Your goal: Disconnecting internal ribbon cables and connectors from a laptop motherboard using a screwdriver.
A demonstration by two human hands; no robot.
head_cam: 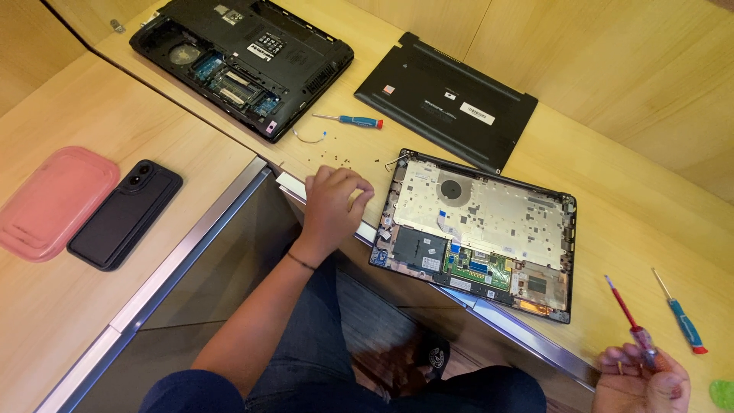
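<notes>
The right hand (641,378) has its grip closed around a red screwdriver (628,315), tip pointing up and away, so the tool stays ready but out of the way. A little thing seems to sit by its fingers too, too small to tell. The left hand (330,205) rests at the desk (650,191) edge with fingers bunched together, right by a scatter of tiny screws (336,159); I cannot tell if it has one pinched. Just beside it lies the open laptop (478,229), belly up so its insides show. Its black cover (447,99) sits behind, off to the side. A blue screwdriver (683,317) waits near the right hand. Farther left are another open laptop (241,61), a phone (126,213) and a pink tray (53,199).
</notes>
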